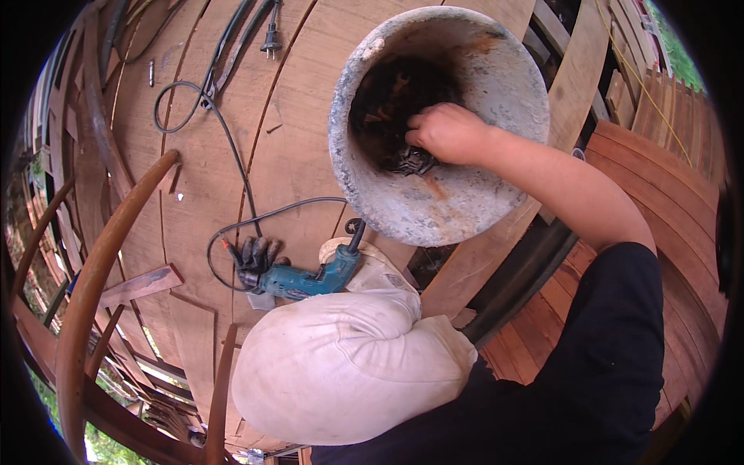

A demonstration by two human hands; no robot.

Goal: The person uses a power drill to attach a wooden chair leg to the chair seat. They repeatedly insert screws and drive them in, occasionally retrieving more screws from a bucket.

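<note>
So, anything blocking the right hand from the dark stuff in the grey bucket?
Nothing visible. The right hand is inside the bucket, against or just over the dark contents; contact is unclear. The teal power tool is outside, to its lower left, clear of that hand.

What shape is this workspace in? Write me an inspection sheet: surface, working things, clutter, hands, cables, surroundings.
Surface: wooden planks, dark gaps between them.
Working things: crusted grey-white bucket, rust-stained inside, its dark contents too shadowed to identify; teal power drill, a dark glove at its front end.
Clutter: wood offcut and small screw-like piece on the planks; pale cloth-covered form in the foreground.
Hands: right hand reaching into the bucket, fingers curled, grip unclear; left hand not made out.
Cables: dark cable looping from the drill across the planks; plug lying on them.
Surroundings: curved wooden bar at left, reddish boards at right, greenery beyond.
</note>
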